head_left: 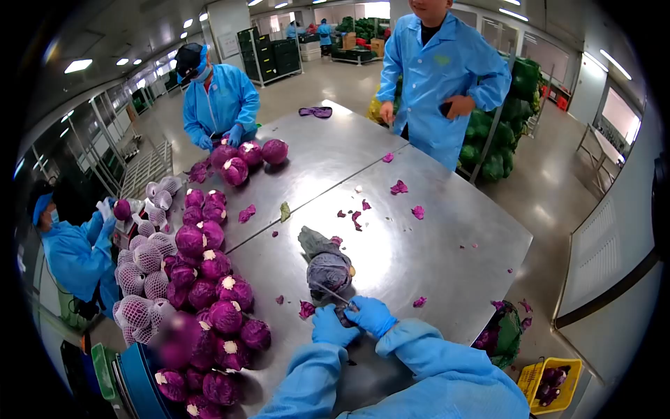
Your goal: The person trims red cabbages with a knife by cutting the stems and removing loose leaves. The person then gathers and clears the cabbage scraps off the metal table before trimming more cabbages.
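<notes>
On the steel table, a dull purple cabbage (329,272) with a grey-green outer leaf (316,242) lies just beyond my hands. My right hand (371,315), in a blue glove, is closed round a knife (329,291) whose thin blade reaches across the front of the cabbage. My left hand (333,326), also gloved in blue, is beside it at a small dark purple piece; its fingers are partly hidden, so its hold on the piece is unclear. Trimmed purple cabbages (225,317) are heaped to the left.
Leaf scraps (398,187) dot the table (460,223). Net-wrapped cabbages (148,258) lie at the far left. Two co-workers (220,105) (80,244) handle cabbages; another person (434,77) stands across the table. A yellow basket (576,384) sits on the floor at lower right.
</notes>
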Demonstrator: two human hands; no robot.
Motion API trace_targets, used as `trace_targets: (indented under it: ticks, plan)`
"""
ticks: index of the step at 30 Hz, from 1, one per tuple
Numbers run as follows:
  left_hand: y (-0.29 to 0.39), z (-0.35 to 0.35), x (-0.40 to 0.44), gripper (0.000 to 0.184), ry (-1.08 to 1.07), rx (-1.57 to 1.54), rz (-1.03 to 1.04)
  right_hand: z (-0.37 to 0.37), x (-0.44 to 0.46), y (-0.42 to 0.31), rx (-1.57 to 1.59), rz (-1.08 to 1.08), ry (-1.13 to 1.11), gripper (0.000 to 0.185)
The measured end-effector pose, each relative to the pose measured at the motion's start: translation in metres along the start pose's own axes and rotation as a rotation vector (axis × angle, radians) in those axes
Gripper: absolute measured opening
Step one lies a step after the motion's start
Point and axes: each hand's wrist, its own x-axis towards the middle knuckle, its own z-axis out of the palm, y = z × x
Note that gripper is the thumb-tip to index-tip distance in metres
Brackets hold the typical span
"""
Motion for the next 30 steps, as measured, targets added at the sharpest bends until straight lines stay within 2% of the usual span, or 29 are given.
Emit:
trace_targets:
  ticks: [1, 3, 6, 8, 10, 11, 12, 13, 14, 15, 16, 17, 18, 19, 20, 21, 23, 24, 26, 28, 29, 30]
  plan:
    - [-0.015, 0.014, 0.003, 0.108, -0.007, -0.079, 0.048, 0.004, -0.007, -0.002, -0.046, -0.009, 0.029, 0.036]
    - [-0.043, 0.042, 0.002, 0.105, 0.22, -0.039, 0.255, 0.011, -0.02, 0.003, 0.025, 0.02, 0.132, 0.033]
    - [-0.039, 0.028, -0.017, 0.099, 0.222, -0.225, 0.205, 0.008, -0.04, 0.016, 0.15, 0.127, 0.3, 0.029]
    - [-0.044, 0.028, -0.027, 0.089, 0.299, -0.533, 0.178, -0.004, -0.054, 0.029, 0.207, 0.244, 0.392, 0.027]
    - [-0.075, 0.043, -0.026, 0.08, 0.333, -0.784, 0.085, -0.019, -0.073, 0.05, 0.233, 0.39, 0.452, 0.025]
    - [-0.077, 0.036, -0.033, 0.09, 0.41, -0.791, -0.08, -0.01, -0.082, 0.078, 0.343, 0.411, 0.445, 0.026]
    - [-0.105, 0.045, -0.023, 0.086, 0.349, -0.839, -0.136, -0.015, -0.096, 0.075, 0.427, 0.417, 0.456, 0.026]
    - [-0.136, 0.056, -0.019, 0.082, 0.291, -0.885, -0.206, -0.006, -0.104, 0.099, 0.16, 0.414, 0.451, 0.029]
    - [-0.129, 0.044, -0.031, 0.077, 0.478, -0.596, -0.045, 0.004, -0.111, 0.122, 0.01, 0.414, 0.524, 0.032]
    - [-0.114, 0.027, -0.04, 0.073, 0.618, -0.289, 0.108, 0.008, -0.117, 0.143, 0.024, 0.529, 0.534, 0.034]
    - [-0.106, 0.014, -0.049, 0.069, 0.57, -0.28, 0.201, -0.012, -0.126, 0.119, 0.019, 0.473, 0.554, 0.033]
    - [-0.102, 0.005, -0.045, 0.066, 0.536, -0.28, 0.32, -0.016, -0.134, 0.133, 0.08, 0.498, 0.6, 0.031]
    - [-0.106, 0.004, -0.044, 0.066, 0.442, -0.231, 0.277, -0.017, -0.14, 0.15, 0.081, 0.507, 0.674, 0.029]
    - [-0.111, 0.005, -0.041, 0.066, 0.356, -0.184, 0.249, -0.03, -0.144, 0.159, -0.011, 0.621, 0.621, 0.029]
    - [-0.114, 0.005, -0.04, 0.076, 0.368, -0.144, 0.224, -0.037, -0.153, 0.176, -0.035, 0.619, 0.649, 0.032]
    - [-0.113, -0.002, -0.041, 0.081, 0.31, -0.167, 0.202, -0.051, -0.158, 0.163, -0.016, 0.643, 0.678, 0.031]
    - [-0.108, -0.02, -0.044, 0.093, 0.197, -0.216, 0.166, -0.041, -0.157, 0.196, 0.204, 0.294, 1.056, 0.026]
    - [-0.108, -0.021, -0.043, 0.106, 0.151, -0.215, 0.133, -0.046, -0.156, 0.183, 0.182, 0.307, 0.973, 0.025]
    - [-0.106, -0.019, -0.041, 0.11, 0.136, -0.072, 0.2, -0.057, -0.146, 0.118, 0.145, 0.335, 0.809, 0.024]
    - [-0.102, -0.017, -0.038, 0.115, 0.118, 0.075, 0.271, -0.034, -0.121, 0.068, 0.42, 0.177, 0.542, 0.027]
    - [-0.1, -0.015, -0.038, 0.118, 0.127, 0.067, 0.304, -0.021, -0.111, 0.053, 0.341, 0.193, 0.341, 0.033]
    - [-0.099, -0.013, -0.037, 0.121, 0.138, 0.058, 0.337, -0.008, -0.098, 0.035, 0.477, 0.03, 0.149, 0.049]
